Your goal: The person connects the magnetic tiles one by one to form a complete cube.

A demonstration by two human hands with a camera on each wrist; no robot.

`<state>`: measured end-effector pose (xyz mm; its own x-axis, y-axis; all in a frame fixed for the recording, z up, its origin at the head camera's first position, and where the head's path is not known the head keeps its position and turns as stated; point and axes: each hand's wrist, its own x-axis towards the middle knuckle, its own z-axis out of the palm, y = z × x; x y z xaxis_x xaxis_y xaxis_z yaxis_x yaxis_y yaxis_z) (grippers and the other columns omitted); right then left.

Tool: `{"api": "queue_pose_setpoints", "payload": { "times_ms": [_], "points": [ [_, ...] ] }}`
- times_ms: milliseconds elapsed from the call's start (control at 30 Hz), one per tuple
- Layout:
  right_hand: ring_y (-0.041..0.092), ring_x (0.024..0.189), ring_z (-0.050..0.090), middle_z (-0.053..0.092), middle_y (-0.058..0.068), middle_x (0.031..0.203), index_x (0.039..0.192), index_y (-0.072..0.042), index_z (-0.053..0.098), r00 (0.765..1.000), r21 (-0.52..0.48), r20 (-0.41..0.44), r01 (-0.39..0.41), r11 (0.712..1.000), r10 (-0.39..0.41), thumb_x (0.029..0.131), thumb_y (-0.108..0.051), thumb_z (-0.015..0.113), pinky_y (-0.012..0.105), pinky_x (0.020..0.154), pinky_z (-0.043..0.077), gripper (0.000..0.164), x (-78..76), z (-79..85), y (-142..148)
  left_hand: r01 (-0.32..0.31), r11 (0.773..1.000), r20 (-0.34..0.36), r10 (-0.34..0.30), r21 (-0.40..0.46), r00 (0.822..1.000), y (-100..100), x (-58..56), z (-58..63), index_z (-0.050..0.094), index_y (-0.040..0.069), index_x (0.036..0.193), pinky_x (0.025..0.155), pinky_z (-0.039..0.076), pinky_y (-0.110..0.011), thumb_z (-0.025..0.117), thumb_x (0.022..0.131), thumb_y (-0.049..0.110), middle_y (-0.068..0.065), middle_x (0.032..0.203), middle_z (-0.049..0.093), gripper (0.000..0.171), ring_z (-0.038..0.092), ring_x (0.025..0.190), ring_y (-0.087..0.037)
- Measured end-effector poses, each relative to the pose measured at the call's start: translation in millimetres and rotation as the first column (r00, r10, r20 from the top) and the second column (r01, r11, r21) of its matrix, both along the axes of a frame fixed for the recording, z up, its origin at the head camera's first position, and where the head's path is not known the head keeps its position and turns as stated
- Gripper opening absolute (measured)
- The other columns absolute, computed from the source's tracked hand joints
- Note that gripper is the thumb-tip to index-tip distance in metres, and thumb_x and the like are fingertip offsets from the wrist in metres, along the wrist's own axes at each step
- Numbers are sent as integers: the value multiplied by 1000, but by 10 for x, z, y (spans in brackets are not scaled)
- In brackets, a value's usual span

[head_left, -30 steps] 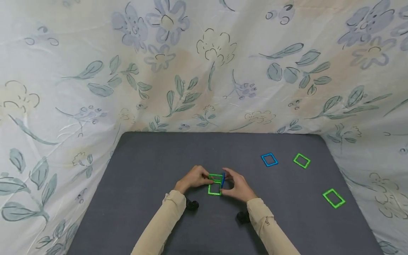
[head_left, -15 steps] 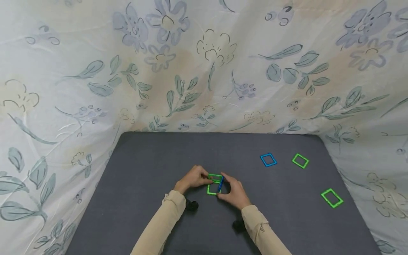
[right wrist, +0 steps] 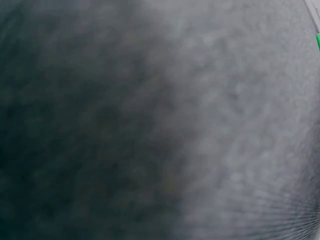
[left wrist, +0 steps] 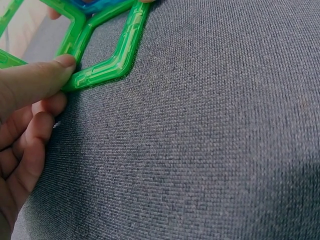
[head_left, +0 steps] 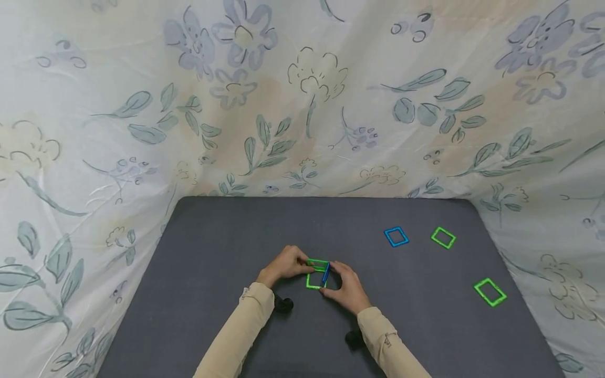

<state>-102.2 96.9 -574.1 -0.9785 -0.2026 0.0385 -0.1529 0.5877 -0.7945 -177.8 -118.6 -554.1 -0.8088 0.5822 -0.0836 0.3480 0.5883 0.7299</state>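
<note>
Two green square magnetic tiles meet at an edge: one lies flat on the table, the other stands along its far side. My left hand pinches them near their shared left corner; the left wrist view shows the thumb on that join. A blue magnetic tile, seen nearly edge-on, stands at the right side of the green pair. My right hand holds it between thumb and fingers. Blurred grey and dark areas fill most of the right wrist view, with a green sliver at its edge.
On the right of the dark grey table lie a flat blue tile, a green tile and a nearer green tile. A floral cloth hangs behind the table. Both wrists carry small black devices.
My right hand has shifted left and slightly nearer, bringing the blue tile against the green pair's right side and tilting it. My left hand stays in place on the green tiles.
</note>
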Motion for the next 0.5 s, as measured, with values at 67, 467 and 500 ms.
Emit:
{"api": "queue_pose_setpoints", "payload": {
  "times_ms": [67, 467, 500],
  "points": [
    [43, 131, 56, 66, 21, 131, 137, 3, 60, 1000, 6, -10, -2, 1000, 2, 76, -11, 90, 58, 108, 46, 69, 13, -13, 6, -3, 1000, 1, 3, 7, 1000, 1, 2, -5, 84, 10, 85, 51, 40, -16, 80, 89, 16, -4, 73, 77, 8, 51, 51, 1],
    [38, 126, 58, 65, 19, 131, 139, 1, 58, 1000, 36, -18, 6, 999, -6, 78, -12, 89, 55, 105, 48, 70, 52, -44, 18, -26, 1000, 44, 25, 11, 999, 14, 24, -45, 84, 10, 89, 50, 41, -16, 79, 90, 16, -3, 73, 77, 7, 52, 51, 0],
    [38, 127, 57, 65, 19, 131, 140, 1, 58, 1000, 33, -10, 9, 999, -9, 78, -12, 89, 55, 106, 48, 70, 54, -43, 18, -25, 1000, 44, 25, 10, 999, 14, 23, -51, 84, 10, 89, 50, 41, -16, 80, 90, 16, -3, 73, 77, 8, 53, 51, 0]
  ]
}}
